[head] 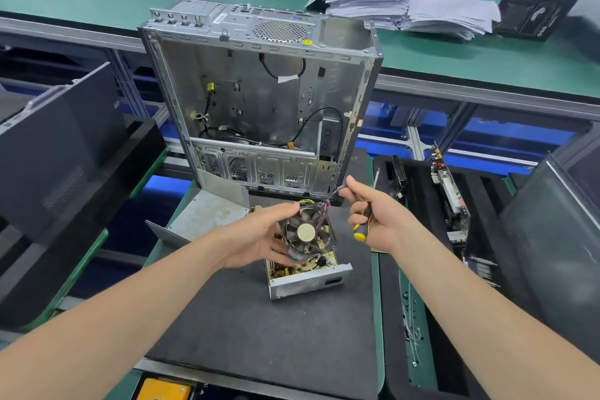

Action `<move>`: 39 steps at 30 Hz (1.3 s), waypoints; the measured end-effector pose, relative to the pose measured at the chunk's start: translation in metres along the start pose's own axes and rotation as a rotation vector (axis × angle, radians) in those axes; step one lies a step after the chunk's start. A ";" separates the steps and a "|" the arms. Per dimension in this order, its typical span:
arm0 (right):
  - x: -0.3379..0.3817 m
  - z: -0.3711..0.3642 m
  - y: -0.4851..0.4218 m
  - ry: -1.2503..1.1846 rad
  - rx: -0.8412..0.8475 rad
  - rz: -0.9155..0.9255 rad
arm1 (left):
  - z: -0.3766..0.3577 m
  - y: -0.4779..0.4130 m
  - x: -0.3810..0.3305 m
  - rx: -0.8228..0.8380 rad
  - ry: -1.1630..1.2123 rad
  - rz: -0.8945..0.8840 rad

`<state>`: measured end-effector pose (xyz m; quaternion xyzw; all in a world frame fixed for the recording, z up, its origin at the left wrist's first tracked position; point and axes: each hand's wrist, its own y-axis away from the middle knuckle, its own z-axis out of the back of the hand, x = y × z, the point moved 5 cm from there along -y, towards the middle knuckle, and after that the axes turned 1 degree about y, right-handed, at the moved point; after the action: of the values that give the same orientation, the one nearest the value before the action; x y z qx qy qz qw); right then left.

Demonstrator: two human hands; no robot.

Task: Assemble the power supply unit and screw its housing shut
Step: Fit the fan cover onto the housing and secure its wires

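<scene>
Two hands, both occupied.

Left hand [259, 237]: its fingers curl round the rim of the cooling fan [306, 232] and hold it tilted just above the open power supply base [305, 284], hub sticker up. This looks like a way to line the fan up before it goes into the housing.

Right hand [376, 221]: thumb and forefinger pinch the fan's wire bundle [328, 201] and hold it up and clear of the blades, likely so the leads are not trapped. The other fingers wrap a yellow-and-black screwdriver [359, 230], handle in the palm, apparently kept ready for the screws.

Item: power supply unit.
- Location: directly beneath the left hand, on the dark mat [259, 334] of the green-edged table [378, 286].
- Condition: open, not yet assembled.
- Base: silver sheet metal with a perforated end wall facing the person.
- Circuit board [292, 266]: yellowish, with its components exposed inside the base.
- Fan: black frame and blades, with a pale round hub label.
- Housing cover [207, 214]: a bent grey sheet lying beyond and outboard of the left hand, not fitted.
- Screws: none discernible.

Adjacent: a bare computer chassis [259, 91] stands just beyond both hands.
</scene>
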<state>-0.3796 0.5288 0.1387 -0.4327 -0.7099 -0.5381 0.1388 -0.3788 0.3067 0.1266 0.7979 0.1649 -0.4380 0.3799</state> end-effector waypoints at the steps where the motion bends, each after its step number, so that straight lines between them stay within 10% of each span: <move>1: 0.001 0.001 0.000 0.009 -0.009 0.006 | 0.000 0.000 0.000 -0.002 -0.019 -0.010; 20: -0.005 0.039 -0.011 0.587 0.011 0.187 | 0.039 0.007 -0.019 -0.416 -0.162 -0.098; 39: -0.035 0.065 -0.013 1.048 0.127 0.183 | 0.029 0.008 -0.031 -0.255 -0.590 -0.186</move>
<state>-0.3512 0.5697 0.0826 -0.1569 -0.5358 -0.6238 0.5470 -0.4084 0.2818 0.1465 0.5643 0.1734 -0.6587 0.4665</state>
